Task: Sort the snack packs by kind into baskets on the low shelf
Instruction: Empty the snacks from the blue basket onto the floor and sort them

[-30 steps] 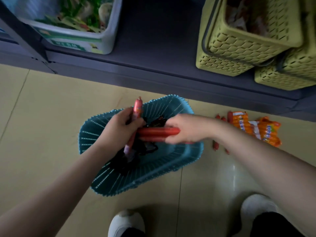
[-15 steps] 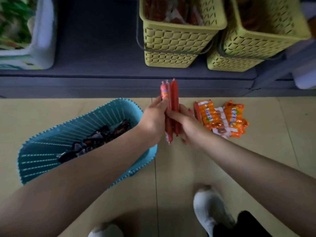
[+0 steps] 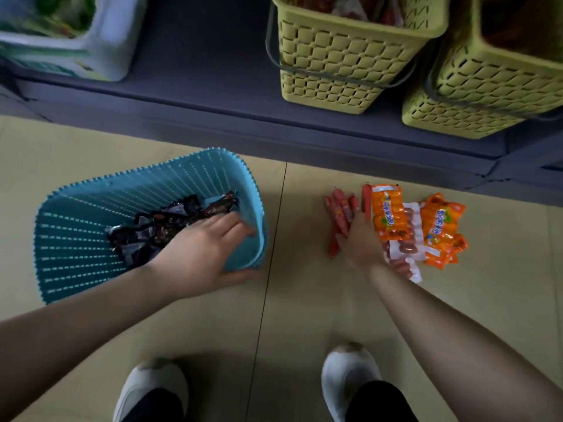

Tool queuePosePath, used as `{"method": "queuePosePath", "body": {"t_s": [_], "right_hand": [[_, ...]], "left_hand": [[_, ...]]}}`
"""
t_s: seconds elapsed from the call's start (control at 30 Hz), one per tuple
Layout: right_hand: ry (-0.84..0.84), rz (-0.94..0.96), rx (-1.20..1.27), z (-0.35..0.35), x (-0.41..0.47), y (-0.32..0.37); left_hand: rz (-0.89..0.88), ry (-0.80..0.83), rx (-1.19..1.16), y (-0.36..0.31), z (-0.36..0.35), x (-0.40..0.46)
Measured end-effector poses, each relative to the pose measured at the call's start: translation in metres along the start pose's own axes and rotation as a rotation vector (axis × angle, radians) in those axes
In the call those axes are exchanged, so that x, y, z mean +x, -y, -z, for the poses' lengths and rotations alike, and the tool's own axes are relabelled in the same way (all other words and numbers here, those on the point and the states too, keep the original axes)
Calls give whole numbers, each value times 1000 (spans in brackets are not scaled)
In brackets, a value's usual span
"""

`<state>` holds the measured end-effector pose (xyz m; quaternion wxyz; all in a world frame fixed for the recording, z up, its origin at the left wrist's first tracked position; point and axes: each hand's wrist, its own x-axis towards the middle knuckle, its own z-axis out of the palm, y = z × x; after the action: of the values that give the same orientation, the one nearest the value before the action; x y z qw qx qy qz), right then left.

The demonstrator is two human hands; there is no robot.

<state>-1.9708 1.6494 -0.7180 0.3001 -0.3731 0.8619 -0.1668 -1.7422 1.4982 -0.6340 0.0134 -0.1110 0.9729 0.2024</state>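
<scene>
- I see my left hand [image 3: 204,251] at the right end of the teal basket [image 3: 91,226] on the floor, fingers reaching over the rim to the inside and the thumb along the outside wall low down; it looks like a grip on the basket's edge, though the fingertips are blurred.
- Inside the teal basket lies a heap of dark wrapped snack packs [image 3: 164,226], just beside my left fingers.
- My right hand [image 3: 361,242] lies flat over a bundle of red sausage sticks [image 3: 339,210] on the floor tile, fingers straight and resting on them, not curled round any.
- Just right of that hand sit the orange sausage packs [image 3: 390,213], overlapping one another, with a clear-and-white pack of small sausages partly under them and touching my wrist.
- On the low dark shelf [image 3: 195,71] stand two yellow lattice baskets: the nearer yellow basket [image 3: 338,62] holds reddish packs I cannot make out, and the right yellow basket [image 3: 493,86] touches it, its contents too dark to tell.
- At the shelf's left end stands a white bin [image 3: 115,41] with green packets in it.
- Both my white shoes [image 3: 350,373] show at the bottom, on the beige floor.
</scene>
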Motion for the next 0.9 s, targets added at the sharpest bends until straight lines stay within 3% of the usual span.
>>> {"method": "queuePosePath", "body": {"t_s": [0.07,0.13,0.27,0.37,0.5,0.57,0.7,0.8,0.9], "right_hand": [[-16,-42,-175,-10,6,-4],[2,-130,-194,-20,11,-6],[-7,-255,-72,-25,12,-4],[72,-374,-193,-17,8,1],[158,-358,-333,-7,10,5],[127,-270,-376,3,10,15],[-54,133,-257,38,10,74],[-204,455,-37,51,7,135],[-146,639,-9,41,7,186]], "left_hand": [[53,104,21,1,-4,-15],[68,144,26,1,-9,-22],[97,46,55,3,-14,-18],[172,-47,77,2,-12,-1],[367,-77,12,3,-10,27],[378,-101,-87,0,-4,33],[431,-114,-475,19,11,24],[531,-51,-267,59,9,-3],[646,260,56,96,-4,-34]]}}
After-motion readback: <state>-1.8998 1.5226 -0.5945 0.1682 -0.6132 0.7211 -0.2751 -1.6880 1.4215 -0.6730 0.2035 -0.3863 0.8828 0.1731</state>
